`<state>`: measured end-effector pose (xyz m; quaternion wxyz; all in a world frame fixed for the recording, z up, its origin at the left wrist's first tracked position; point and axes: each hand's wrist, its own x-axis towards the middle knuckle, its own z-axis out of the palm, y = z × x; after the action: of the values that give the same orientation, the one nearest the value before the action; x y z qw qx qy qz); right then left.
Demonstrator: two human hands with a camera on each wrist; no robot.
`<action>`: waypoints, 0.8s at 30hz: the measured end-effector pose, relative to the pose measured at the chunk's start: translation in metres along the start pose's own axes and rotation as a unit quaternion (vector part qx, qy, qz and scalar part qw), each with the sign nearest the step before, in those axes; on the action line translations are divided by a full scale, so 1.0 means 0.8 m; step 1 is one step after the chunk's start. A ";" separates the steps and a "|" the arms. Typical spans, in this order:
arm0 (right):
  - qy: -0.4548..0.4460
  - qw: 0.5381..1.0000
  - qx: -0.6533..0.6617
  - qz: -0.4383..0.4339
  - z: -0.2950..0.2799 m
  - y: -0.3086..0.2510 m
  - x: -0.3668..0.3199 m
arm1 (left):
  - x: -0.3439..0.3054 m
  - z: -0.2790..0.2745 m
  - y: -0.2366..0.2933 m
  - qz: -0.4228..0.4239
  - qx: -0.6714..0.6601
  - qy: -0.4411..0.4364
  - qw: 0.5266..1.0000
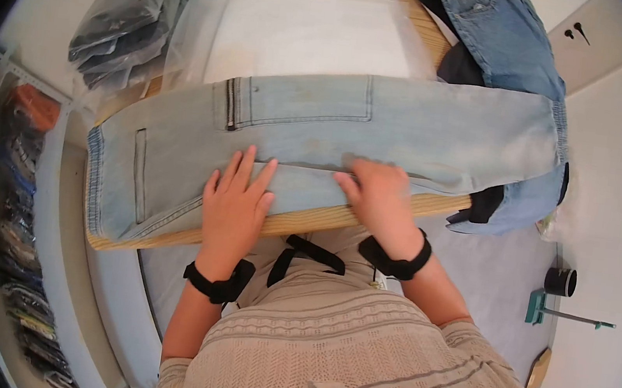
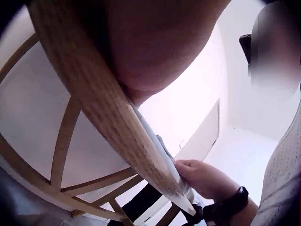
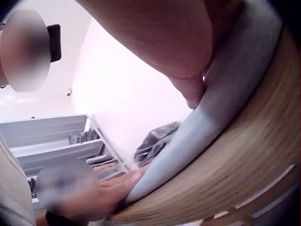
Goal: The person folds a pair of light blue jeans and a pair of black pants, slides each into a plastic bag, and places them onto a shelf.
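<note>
Light blue denim trousers (image 1: 295,133) lie folded lengthwise across a wooden table (image 1: 307,219), the elastic waistband at the left. The left hand (image 1: 236,204) rests flat on the denim near the table's front edge, fingers spread. The right hand (image 1: 383,196) touches the cloth's near fold further right, its fingers bent and slightly blurred; whether they pinch it cannot be told. In the right wrist view the denim (image 3: 178,153) runs along the table edge, with the right thumb (image 3: 190,96) on it. In the left wrist view the right hand (image 2: 202,176) is at the table's far end.
Grey garments in clear bags (image 1: 127,9) lie at the back left, beside a clear plastic sheet over white material (image 1: 309,33). More blue denim (image 1: 505,35) lies at the back right. A shelf of packed clothes (image 1: 17,218) stands at left; a green dustpan (image 1: 537,308) at right.
</note>
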<state>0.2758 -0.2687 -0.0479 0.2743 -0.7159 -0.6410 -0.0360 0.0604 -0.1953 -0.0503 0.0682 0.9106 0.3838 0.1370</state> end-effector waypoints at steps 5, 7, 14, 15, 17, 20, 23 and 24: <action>0.011 0.993 -0.090 0.074 -0.035 0.089 -0.035 | -0.001 0.003 0.000 -0.008 0.019 0.006 1.000; 0.096 0.986 -0.115 0.069 -0.039 0.112 -0.046 | -0.001 0.004 -0.001 -0.007 0.020 0.005 1.000; 0.107 0.991 -0.066 0.038 -0.072 0.116 -0.029 | 0.000 0.003 0.001 -0.007 0.026 0.006 1.000; -0.016 0.997 -0.070 0.019 -0.074 0.105 -0.030 | -0.001 0.004 0.002 -0.002 0.024 0.004 1.000; -0.049 0.993 -0.103 0.030 -0.069 0.114 -0.047 | 0.001 0.003 0.002 -0.010 0.022 -0.003 1.000; -0.076 0.981 -0.159 0.079 -0.080 0.170 -0.072 | 0.001 0.001 0.004 -0.013 0.027 -0.009 0.999; -0.003 0.919 -0.301 0.254 -0.130 0.242 -0.097 | 0.002 0.000 0.005 -0.013 0.028 -0.012 0.999; 0.036 0.922 -0.288 0.258 -0.148 0.270 -0.105 | 0.002 -0.001 0.005 -0.005 0.024 -0.004 1.000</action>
<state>0.4987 -0.4021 -0.0564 0.0790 -0.9027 -0.3863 -0.1723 0.0642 -0.1968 -0.0483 0.0485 0.9106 0.3911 0.1243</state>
